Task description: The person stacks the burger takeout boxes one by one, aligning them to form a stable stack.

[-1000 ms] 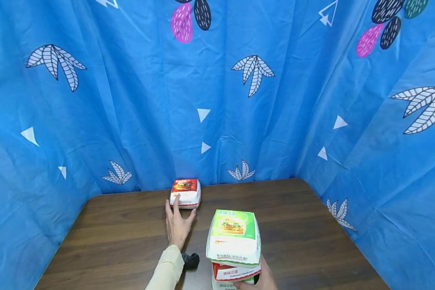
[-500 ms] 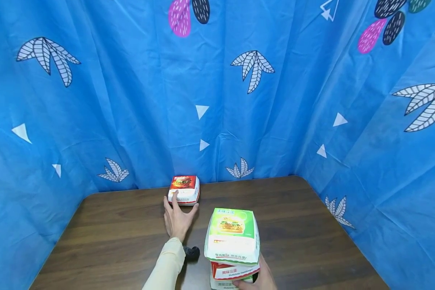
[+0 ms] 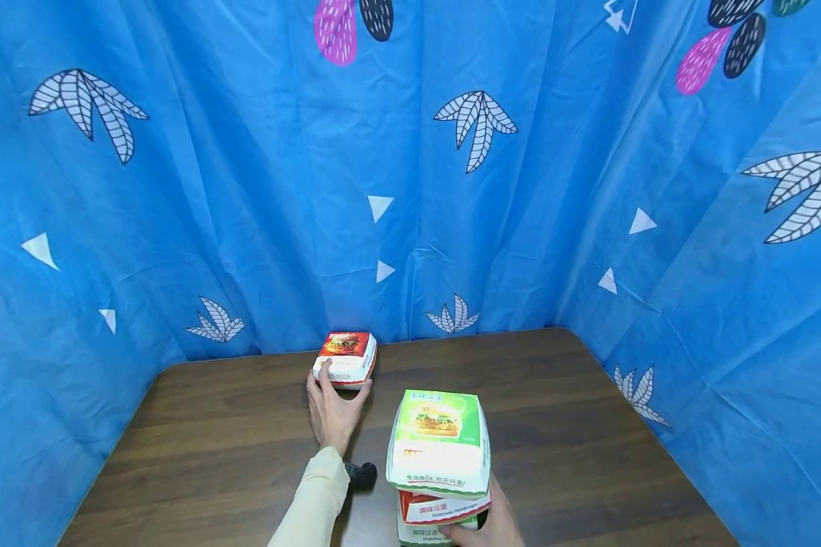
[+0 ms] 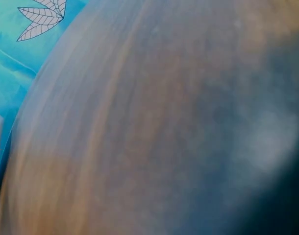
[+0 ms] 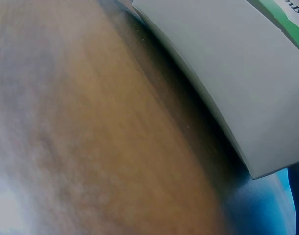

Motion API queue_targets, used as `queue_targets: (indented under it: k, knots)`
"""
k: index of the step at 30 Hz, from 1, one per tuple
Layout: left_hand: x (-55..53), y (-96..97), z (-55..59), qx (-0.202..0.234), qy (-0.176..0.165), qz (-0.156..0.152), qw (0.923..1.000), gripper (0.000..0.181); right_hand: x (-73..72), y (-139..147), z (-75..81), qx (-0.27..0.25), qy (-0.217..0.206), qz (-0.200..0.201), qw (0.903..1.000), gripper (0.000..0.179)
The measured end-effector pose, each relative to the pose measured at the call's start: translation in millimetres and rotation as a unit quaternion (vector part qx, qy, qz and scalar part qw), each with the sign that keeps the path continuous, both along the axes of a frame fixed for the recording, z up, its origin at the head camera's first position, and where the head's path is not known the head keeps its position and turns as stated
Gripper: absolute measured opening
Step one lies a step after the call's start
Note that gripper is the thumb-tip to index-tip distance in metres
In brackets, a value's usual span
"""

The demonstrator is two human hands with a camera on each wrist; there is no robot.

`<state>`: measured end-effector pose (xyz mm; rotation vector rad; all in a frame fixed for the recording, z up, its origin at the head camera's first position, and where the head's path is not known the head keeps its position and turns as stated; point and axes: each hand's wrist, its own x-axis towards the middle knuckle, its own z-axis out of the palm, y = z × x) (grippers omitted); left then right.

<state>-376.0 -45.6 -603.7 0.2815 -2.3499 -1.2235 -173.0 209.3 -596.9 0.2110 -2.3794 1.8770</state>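
Observation:
At the far edge of the table a red-and-white hamburger box [image 3: 342, 371] sits with its printed lid up. My left hand [image 3: 335, 416] grips its near side, fingers at the left and front, thumb by the right corner. Nearer to me is a stack of three hamburger boxes: a green-topped one [image 3: 438, 448], a red-and-white one [image 3: 434, 507] and a green-edged one [image 3: 424, 534]. My right hand [image 3: 489, 524] holds the stack low on its right side, thumb across the lowest box's front. A white box side [image 5: 233, 73] shows in the right wrist view.
The brown wooden table [image 3: 232, 441] reaches back to a blue patterned curtain [image 3: 280, 190], which also closes off both sides. A black wrist device [image 3: 361, 476] sits beside the left wrist. The left wrist view shows mainly blurred table surface [image 4: 130, 122].
The far red box has turned slightly, its near left corner swinging left against my left fingers. The head view has tilted down a little. My right hand keeps the stack in nearly the same place.

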Motion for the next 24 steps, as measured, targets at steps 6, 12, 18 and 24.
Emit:
queue_targets:
  k: [6,12,18,24]
  knots:
    - [7.8,-2.3,-2.2,0.018,0.023,-0.012,0.9995,0.093,0.7,-1,2.9,-0.006,-0.027,-0.005,0.9996,0.077]
    - [16.2,-2.6,0.5,0.026,0.048,-0.030,0.9980,0.091,0.5,0,4.0,0.008,-0.009,-0.014,0.9998,0.077]
    - [26.0,-3.3,0.1,0.031,0.053,-0.042,0.9972,0.090,-1.0,3,1.7,0.028,0.013,-0.022,0.9993,0.078]
    - [41.5,-4.7,-5.8,0.036,0.051,-0.047,0.9969,0.089,0.4,6,1.5,0.013,-0.018,-0.001,0.9998,0.077]
